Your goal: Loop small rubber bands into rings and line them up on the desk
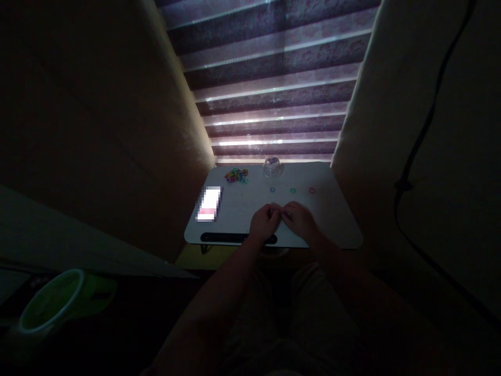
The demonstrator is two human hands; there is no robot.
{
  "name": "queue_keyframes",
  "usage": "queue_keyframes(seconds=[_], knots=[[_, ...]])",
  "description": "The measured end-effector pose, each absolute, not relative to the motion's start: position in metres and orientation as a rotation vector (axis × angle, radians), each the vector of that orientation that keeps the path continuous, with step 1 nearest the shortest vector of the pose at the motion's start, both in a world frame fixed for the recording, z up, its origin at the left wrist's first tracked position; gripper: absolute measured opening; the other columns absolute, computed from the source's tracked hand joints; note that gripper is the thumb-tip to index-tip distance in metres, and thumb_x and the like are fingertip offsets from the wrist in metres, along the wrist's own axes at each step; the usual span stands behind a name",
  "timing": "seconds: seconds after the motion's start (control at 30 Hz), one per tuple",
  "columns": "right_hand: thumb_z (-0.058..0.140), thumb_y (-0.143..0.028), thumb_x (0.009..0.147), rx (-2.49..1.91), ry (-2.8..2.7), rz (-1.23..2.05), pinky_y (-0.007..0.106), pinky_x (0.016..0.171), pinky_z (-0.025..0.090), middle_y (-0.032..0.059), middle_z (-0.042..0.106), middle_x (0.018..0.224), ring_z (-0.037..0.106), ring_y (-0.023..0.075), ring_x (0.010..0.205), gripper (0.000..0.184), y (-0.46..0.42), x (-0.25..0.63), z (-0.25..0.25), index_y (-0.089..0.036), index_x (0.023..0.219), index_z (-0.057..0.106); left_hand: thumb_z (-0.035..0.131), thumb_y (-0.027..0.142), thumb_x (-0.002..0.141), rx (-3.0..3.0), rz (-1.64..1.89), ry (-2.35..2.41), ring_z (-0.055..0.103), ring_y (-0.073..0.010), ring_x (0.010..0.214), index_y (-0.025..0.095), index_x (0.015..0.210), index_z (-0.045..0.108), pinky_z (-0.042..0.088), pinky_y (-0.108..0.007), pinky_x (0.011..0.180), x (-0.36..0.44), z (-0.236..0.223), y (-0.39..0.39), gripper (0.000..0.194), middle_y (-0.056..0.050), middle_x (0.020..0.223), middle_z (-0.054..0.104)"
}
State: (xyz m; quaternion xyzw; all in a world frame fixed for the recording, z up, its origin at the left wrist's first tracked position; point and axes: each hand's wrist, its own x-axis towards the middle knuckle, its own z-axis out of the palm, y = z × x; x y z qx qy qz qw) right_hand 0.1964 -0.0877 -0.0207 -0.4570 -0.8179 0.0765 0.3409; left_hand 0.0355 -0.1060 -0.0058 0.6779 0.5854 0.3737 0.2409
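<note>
My left hand (265,221) and my right hand (298,218) meet over the front middle of a small white table (238,209). The fingers of both are curled and pinched together, fingertips touching or nearly so. Whatever lies between them is too small and dark to make out. Just beyond my hands, three small rings lie spaced in a row: a blue ring (273,190), a green ring (293,191) and a red ring (312,190). Behind the blue one stands a clear round glass bowl (273,168). A pile of colourful small rings (236,176) lies at the back left.
A lit phone (210,203), its screen blurred out, lies at the table's left. A black slot (223,238) runs along the front edge, partly under my left forearm. Window blinds (274,104) rise behind. On the lower left is a green bucket (52,302); a dark cable (426,125) hangs right.
</note>
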Motion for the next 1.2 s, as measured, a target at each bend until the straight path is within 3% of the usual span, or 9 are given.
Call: queue_keyframes(seconds=[0.27, 0.77, 0.93, 1.2], knots=[[0.057, -0.017, 0.082, -1.188, -2.094, 0.218, 0.030, 0.077, 0.043, 0.0058, 0.065, 0.085, 0.058, 0.0189, 0.083, 0.012, -0.0844, 0.1972, -0.0238, -0.020, 0.085, 0.068, 0.059, 0.035, 0.083, 1.871, 1.031, 1.517, 0.060, -0.0115, 0.068, 0.019, 0.093, 0.067, 0.044, -0.022, 0.064, 0.0353, -0.0042, -0.1085, 0.020, 0.000, 0.079, 0.069], [0.054, -0.023, 0.087, -1.260, -2.184, 0.228, 0.029, 0.071, 0.040, 0.0053, 0.069, 0.080, 0.059, 0.0178, 0.075, 0.019, -0.0833, 0.1991, -0.0239, -0.022, 0.089, 0.073, 0.059, 0.036, 0.082, 1.876, 1.015, 1.538, 0.058, -0.0110, 0.067, 0.019, 0.087, 0.065, 0.042, -0.022, 0.063, 0.0350, -0.0033, -0.1097, 0.019, 0.001, 0.077, 0.067], [0.055, -0.019, 0.083, -1.284, -2.208, 0.191, 0.029, 0.069, 0.039, 0.0049, 0.067, 0.077, 0.058, 0.0181, 0.074, 0.018, -0.0843, 0.1986, -0.0229, -0.022, 0.081, 0.072, 0.060, 0.045, 0.082, 1.898, 0.981, 1.571, 0.057, -0.0117, 0.066, 0.018, 0.084, 0.063, 0.042, -0.023, 0.062, 0.0359, -0.0018, -0.1105, 0.028, 0.000, 0.074, 0.066], [0.056, -0.023, 0.081, -1.324, -2.166, 0.150, 0.029, 0.068, 0.038, 0.0046, 0.065, 0.074, 0.055, 0.0171, 0.070, 0.013, -0.0858, 0.1959, -0.0232, -0.020, 0.076, 0.068, 0.058, 0.037, 0.083, 1.900, 1.006, 1.589, 0.058, -0.0119, 0.067, 0.019, 0.084, 0.063, 0.041, -0.023, 0.062, 0.0366, -0.0047, -0.1079, 0.019, -0.001, 0.076, 0.067]])
